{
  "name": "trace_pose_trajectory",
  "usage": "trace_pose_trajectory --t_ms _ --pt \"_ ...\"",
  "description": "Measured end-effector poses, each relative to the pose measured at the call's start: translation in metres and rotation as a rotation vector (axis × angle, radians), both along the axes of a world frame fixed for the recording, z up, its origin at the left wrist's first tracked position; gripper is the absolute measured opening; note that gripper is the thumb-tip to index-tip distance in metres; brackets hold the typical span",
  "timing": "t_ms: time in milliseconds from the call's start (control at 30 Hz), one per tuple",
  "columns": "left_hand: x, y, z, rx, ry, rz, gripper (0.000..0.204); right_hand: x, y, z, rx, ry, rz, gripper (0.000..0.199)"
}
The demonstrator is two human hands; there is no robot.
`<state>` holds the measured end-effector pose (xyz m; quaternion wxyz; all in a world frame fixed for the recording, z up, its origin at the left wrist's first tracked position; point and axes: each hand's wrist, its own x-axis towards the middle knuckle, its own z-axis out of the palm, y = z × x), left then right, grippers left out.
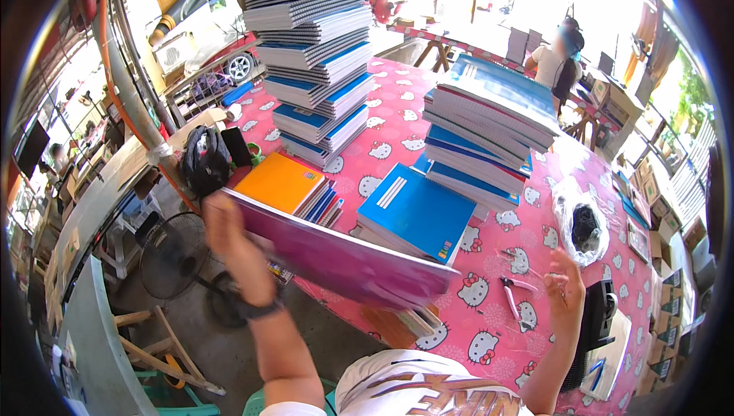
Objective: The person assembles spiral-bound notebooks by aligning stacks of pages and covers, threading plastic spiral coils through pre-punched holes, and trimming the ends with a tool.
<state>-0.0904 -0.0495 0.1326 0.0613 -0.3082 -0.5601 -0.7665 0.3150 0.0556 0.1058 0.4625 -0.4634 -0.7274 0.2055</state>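
Observation:
My left hand [223, 225] grips the left end of a magenta notebook [344, 259] and holds it level above the near edge of the table. My right hand [564, 282] is raised over the table's right side with fingers apart and nothing in it. Just left of that hand, a pair of pink-handled pliers [514, 294] lies on the cloth. A blue notebook pile [417, 213] sits right behind the magenta one, and an orange-topped pile [284, 183] lies to its left.
A pink cartoon-cat tablecloth [489, 332] covers the table. A tall leaning stack of notebooks [313, 56] and a shorter stack [489, 125] stand behind. A clear plastic bag with dark contents [582, 225] lies at right. A fan [172, 255] stands on the floor. Another person [556, 64] sits far back.

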Motion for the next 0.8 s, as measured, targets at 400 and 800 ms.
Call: trace_pose_trajectory --t_ms 400,800 --pt "-0.133 0.146 -0.105 -0.879 0.857 0.332 0.068 -0.016 -0.009 -0.059 -0.290 -0.270 0.363 0.032" --pt "-0.141 0.100 -0.163 -1.409 0.758 -0.093 0.074 -0.080 0.024 -0.181 -0.467 -0.045 0.081 0.061"
